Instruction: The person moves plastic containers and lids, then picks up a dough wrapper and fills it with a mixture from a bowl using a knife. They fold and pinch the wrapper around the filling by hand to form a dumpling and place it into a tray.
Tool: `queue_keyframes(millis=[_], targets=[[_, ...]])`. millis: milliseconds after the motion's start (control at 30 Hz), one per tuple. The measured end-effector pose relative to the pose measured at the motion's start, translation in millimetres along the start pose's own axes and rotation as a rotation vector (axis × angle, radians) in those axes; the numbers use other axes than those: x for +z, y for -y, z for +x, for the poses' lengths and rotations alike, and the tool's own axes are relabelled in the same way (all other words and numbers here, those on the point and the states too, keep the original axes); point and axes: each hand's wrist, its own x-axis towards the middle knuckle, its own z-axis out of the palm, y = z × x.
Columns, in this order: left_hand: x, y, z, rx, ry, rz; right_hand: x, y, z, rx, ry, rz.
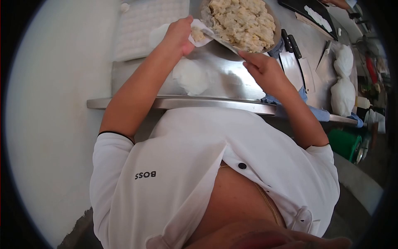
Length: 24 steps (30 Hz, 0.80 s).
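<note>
Near the table's far edge, my left hand (181, 35) cups a round white dumpling wrapper (194, 40) with a dab of pale filling on it. My right hand (263, 71) grips a thin flat spatula (224, 44), whose tip reaches the wrapper. Right behind the spatula stands a metal bowl (277, 31) heaped with lumpy, pale yellow filling (242, 20). A stack of white wrappers (190, 77) lies on the steel table, below my left hand. To the left is a white tray (132, 49) with rows of rounded shapes, partly hidden by my left arm.
Two cleavers (292, 68) with black handles lie right of the bowl, with a thin knife (324, 54) beyond. Tied white plastic bags (343, 83) stand farther right. Blue cloths (317, 113) hang at the front edge. A co-worker's hand (338, 3) shows near a black tray (300, 6).
</note>
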Motion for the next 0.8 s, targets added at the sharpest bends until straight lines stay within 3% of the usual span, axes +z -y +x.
queue_keyframes(millis=[133, 200, 333, 433, 500, 533, 700, 767, 800], targets=[[-3.1, -10.9, -6.4, 0.006, 0.077, 0.026, 0.9, 7.3, -1.5, -0.086, -0.082, -0.068], [6.1, -10.6, -16.2, 0.013, 0.083, 0.021, 7.1, 11.6, -3.3, -0.114, -0.035, -0.276], [-6.1, -11.0, -14.7, 0.018, 0.095, -0.004, 2.8, 11.9, -2.3, -0.104, -0.015, -0.248], [-14.8, -20.9, -23.3, 0.099, 0.051, -0.037, -1.7, 4.4, -0.9, -0.160, -0.145, -0.042], [-16.6, -22.8, -25.3, 0.108, 0.091, -0.060, -7.5, -0.2, 5.6, 0.092, 0.025, -0.444], [-14.3, -23.1, -25.1, 0.112, 0.135, -0.083, -0.1, -14.3, 11.4, 0.124, 0.079, -0.508], [20.9, -19.4, -67.9, 0.087, 0.246, -0.082, 18.7, -10.4, 38.9, 0.107, 0.087, -0.619], [24.1, -17.9, -73.7, 0.122, 0.297, -0.114, 20.9, 10.3, 42.3, -0.051, -0.112, -0.604], [25.3, -17.5, -77.3, 0.112, 0.323, -0.188, 24.5, 18.7, 44.6, -0.055, -0.111, -0.605]])
